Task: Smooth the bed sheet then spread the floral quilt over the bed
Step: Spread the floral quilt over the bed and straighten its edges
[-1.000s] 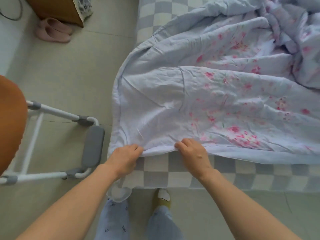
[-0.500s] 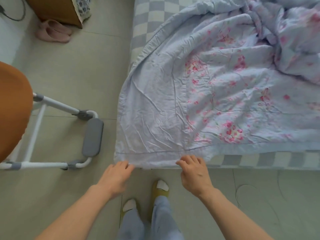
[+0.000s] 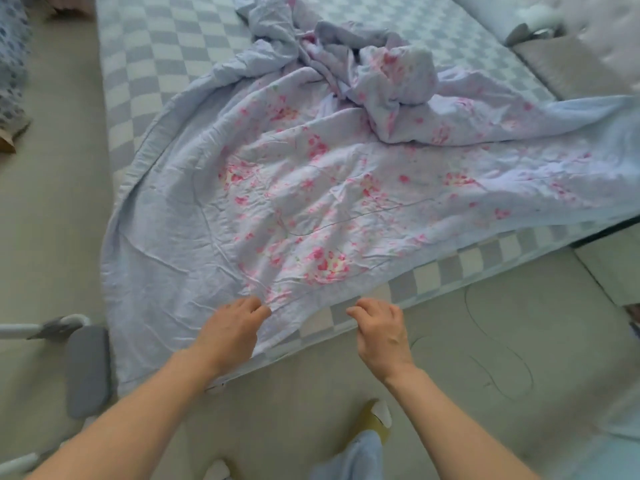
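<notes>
The floral quilt (image 3: 311, 202), pale blue with pink flowers, lies partly spread over the near half of the bed. Its far part is bunched in a heap (image 3: 391, 84), and its near left corner hangs over the bed's corner. The grey-and-white checked bed sheet (image 3: 156, 57) shows bare at the far left and along the near edge. My left hand (image 3: 232, 329) rests on the quilt near its edge, fingers pinched on a fold. My right hand (image 3: 381, 329) hovers over the sheet's near edge just right of the quilt, fingers loosely curled, holding nothing.
A white metal frame with a grey pad (image 3: 86, 368) stands on the floor at the left, close to the hanging quilt corner. A thin dark wire (image 3: 498, 358) loops on the floor at the right. Grey cushions (image 3: 571, 64) lie at the far right. My slippered foot (image 3: 377, 415) is below.
The quilt's edge has come down to the bed's near edge, its corner draped over. My right hand has let go and moved right; my left hand has shifted onto the quilt's top.
</notes>
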Motion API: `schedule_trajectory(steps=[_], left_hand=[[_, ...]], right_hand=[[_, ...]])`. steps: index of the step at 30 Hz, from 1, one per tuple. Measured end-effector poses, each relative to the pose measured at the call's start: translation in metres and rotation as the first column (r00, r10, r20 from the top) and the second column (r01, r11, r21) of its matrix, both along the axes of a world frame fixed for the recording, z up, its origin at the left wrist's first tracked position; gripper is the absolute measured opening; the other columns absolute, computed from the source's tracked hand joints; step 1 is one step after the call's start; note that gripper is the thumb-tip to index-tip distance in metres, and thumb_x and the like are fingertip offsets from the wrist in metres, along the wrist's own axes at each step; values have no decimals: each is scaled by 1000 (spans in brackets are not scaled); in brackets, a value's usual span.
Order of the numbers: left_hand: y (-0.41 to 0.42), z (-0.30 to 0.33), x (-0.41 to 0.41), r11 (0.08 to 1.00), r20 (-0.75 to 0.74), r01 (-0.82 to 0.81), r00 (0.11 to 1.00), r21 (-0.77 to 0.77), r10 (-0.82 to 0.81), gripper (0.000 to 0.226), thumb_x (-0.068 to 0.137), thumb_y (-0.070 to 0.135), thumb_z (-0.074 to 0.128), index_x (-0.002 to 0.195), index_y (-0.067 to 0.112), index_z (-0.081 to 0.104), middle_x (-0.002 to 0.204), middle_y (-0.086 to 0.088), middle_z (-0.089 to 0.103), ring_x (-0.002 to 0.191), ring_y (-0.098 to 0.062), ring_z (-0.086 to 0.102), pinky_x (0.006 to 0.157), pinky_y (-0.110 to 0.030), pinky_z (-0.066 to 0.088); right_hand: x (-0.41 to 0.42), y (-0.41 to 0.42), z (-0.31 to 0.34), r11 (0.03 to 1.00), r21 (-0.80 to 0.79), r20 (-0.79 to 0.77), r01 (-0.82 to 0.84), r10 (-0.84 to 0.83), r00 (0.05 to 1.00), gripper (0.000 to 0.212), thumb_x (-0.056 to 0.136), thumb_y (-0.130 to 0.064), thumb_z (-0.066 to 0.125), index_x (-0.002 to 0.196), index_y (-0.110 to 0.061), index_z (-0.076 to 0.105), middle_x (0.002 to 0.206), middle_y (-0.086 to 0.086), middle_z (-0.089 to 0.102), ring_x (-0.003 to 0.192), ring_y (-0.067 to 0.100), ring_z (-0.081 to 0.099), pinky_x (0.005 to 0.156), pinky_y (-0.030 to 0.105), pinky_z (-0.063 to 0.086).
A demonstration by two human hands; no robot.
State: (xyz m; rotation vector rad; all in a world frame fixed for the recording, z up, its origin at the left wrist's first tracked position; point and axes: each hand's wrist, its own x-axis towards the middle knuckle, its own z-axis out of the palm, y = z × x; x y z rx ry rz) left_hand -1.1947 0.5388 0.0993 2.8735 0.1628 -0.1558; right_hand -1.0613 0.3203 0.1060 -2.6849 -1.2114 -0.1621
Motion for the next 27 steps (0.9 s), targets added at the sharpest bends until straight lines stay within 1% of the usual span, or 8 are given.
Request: schedule_trajectory(steps=[4,8,11,15,17,19,23,27], left_hand=[[-46,22,79,995,69,83,994,47,-87,50,33,-9,76,76,17,67,70,2,63,52,-17,59,44,-12,15],[-115,24,170,988,75,155,985,28,-157,41,44,-8,70,78,15,65,70,0,63,53,-19,58,37,-22,37],[-157,13,224,989,41,141,989,45,-143,31,52,-7,59,75,12,63,65,-2,60,49,-22,57,37,-21,19],[-188,-15,267,999,-106,-32,994,-34,28,32,79,-4,46,107,6,57,99,-12,59,89,-31,58,59,-34,38],[-193,-21,285,996,-190,-86,978,-3,84,32,85,0,41,114,6,54,109,-12,57,98,-30,55,69,-36,44],[-195,-30,302,995,-232,-88,968,39,94,31,88,3,39,117,7,51,114,-10,55,101,-28,53,66,-35,41],[-197,-60,343,996,-307,-42,950,77,63,28,92,12,39,119,8,47,119,-11,50,107,-29,49,72,-34,34],[-199,-98,374,993,-349,-77,931,90,103,53,87,28,54,133,12,33,135,-10,38,123,-29,38,95,-38,39]], right_hand=[[55,-46,15,996,17,-9,87,-87,996,31,54,-1,61,79,-18,68,79,0,64,70,21,64,70,27,26],[133,-114,18,985,47,-29,169,-168,985,32,55,-2,58,82,-17,67,81,1,64,73,22,64,75,28,27],[187,-159,13,982,50,-18,184,-184,983,33,55,3,67,82,-15,69,80,1,64,72,23,65,75,27,28],[247,-189,-5,993,-20,-46,118,-119,992,43,44,7,81,78,-15,70,74,0,65,66,22,65,67,31,48],[269,-191,-19,995,-62,-75,72,-77,994,44,41,9,82,77,-14,70,72,1,66,64,23,65,60,33,51],[289,-188,-36,992,-123,-135,30,-46,990,43,44,12,80,80,-10,71,74,5,67,67,27,66,62,35,51],[330,-164,-78,963,-269,-274,-14,-62,960,43,76,7,56,115,-11,61,114,8,61,107,29,55,89,34,38],[361,-143,-119,948,-319,-273,-22,-70,960,62,75,7,56,132,-16,45,136,9,43,125,28,39,100,34,29]])
